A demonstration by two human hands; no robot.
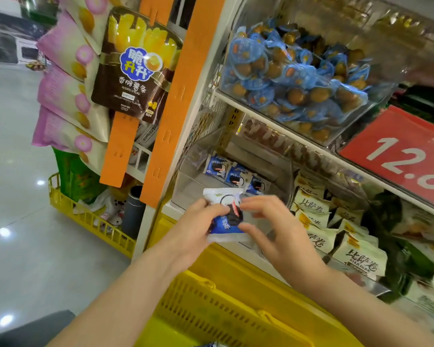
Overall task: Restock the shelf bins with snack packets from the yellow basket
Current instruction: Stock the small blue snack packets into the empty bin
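My left hand [194, 227] grips a blue-and-white snack packet [226, 214] with a dark cookie picture, held just in front of the lower shelf. My right hand [273, 226] hovers at the packet's right edge, fingers curved, thumb touching its lower corner. Behind the packet a clear shelf bin [186, 181] holds three matching blue packets [233, 172] standing along its back. The yellow basket [226, 301] sits below my forearms, its rim near the shelf's front edge; a bit of blue packet shows at the very bottom.
Right of the clear bin lie white-and-yellow packets [346, 236]. Above, a bin of blue-wrapped round snacks [296, 78] and a red price sign [406, 156]. Orange hanging strips [183, 96] carry chip bags at left. A second yellow basket [85, 216] stands on the floor.
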